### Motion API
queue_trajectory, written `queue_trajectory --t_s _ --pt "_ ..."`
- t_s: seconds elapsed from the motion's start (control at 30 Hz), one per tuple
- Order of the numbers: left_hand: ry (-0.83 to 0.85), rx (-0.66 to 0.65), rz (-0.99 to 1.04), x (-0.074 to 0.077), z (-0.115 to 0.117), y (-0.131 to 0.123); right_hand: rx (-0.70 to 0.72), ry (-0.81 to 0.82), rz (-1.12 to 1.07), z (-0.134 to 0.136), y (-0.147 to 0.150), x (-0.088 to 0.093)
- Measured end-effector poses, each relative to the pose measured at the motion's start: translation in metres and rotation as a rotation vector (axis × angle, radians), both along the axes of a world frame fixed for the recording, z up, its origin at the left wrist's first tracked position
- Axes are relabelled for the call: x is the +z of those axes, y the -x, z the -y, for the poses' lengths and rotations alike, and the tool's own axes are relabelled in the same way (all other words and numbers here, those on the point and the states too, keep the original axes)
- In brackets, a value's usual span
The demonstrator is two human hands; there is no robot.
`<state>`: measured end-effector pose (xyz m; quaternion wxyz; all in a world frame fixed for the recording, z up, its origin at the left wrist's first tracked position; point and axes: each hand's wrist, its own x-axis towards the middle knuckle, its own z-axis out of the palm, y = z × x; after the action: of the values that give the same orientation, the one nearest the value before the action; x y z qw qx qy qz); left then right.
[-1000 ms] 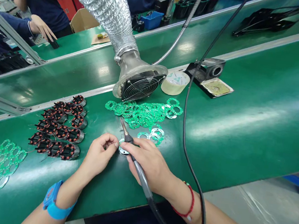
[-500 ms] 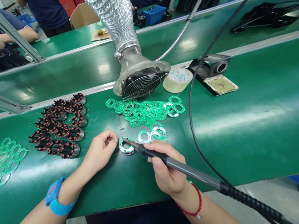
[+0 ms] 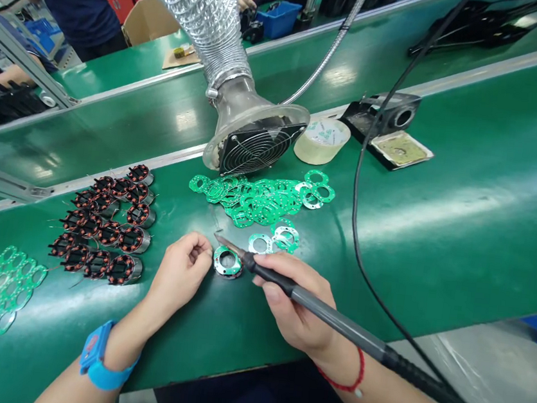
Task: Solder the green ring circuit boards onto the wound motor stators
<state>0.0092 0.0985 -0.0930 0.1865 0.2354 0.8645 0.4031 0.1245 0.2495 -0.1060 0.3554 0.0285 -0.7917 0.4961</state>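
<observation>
My right hand [image 3: 298,302] is closed around the grey and black handle of a soldering iron [image 3: 319,303]. The iron's tip points left, over the far edge of a motor stator topped by a ring-shaped green circuit board [image 3: 227,262]. Just left of that stator, my left hand [image 3: 187,265] is closed in a pinch. Its fingertips are beside the board's rim, and what they hold, if anything, is hidden. A few loose ring boards [image 3: 286,238] lie beyond the iron, in front of a larger pile of green ring boards [image 3: 263,201].
Rows of copper-wound stators [image 3: 110,234] stand left, with a sheet of joined ring boards [image 3: 6,288] farther left. A fume-extractor hood [image 3: 260,145] hangs over the bench near a tape roll [image 3: 323,140] and iron stand [image 3: 397,135]. A black cable [image 3: 358,205] crosses the right. Other people work beyond.
The soldering iron's tip has shifted up and left, off the ring board, and its cable has swung right. My left hand stays almost still. A co-worker's hand now shows behind the duct.
</observation>
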Motion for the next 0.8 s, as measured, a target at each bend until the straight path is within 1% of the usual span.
queue_trajectory --t_s 0.1,0.13,0.3,0.4,0.47,0.53,0.6,0.63,0.7,0.8 --pt "0.019 -0.008 -0.016 0.002 -0.001 0.000 0.020 -0.013 0.064 0.003 0.005 -0.006" --pt "0.022 -0.010 -0.018 0.002 -0.001 0.000 0.035 -0.049 0.091 0.004 0.008 -0.007" --pt "0.015 -0.022 -0.010 0.001 0.001 0.000 0.148 -0.336 0.220 0.009 0.017 -0.010" --pt "-0.010 -0.047 0.064 0.001 0.006 0.001 0.148 -0.369 0.251 0.010 0.018 -0.012" --pt "-0.016 -0.110 0.128 0.003 0.012 0.002 0.109 -0.361 0.248 0.010 0.018 -0.014" --pt "0.019 -0.223 0.147 0.006 0.017 0.004 0.065 -0.363 0.239 0.009 0.017 -0.016" --pt "0.062 -0.319 0.103 0.011 0.021 0.005 0.030 -0.379 0.237 0.009 0.017 -0.019" --pt "0.065 -0.334 0.070 0.012 0.022 0.005 0.019 -0.392 0.237 0.009 0.017 -0.019" --pt "0.019 -0.303 0.031 0.014 0.022 0.005 0.007 -0.421 0.233 0.010 0.016 -0.020" --pt "-0.094 -0.228 0.110 0.013 0.020 0.003 0.009 -0.433 0.227 0.012 0.015 -0.018"
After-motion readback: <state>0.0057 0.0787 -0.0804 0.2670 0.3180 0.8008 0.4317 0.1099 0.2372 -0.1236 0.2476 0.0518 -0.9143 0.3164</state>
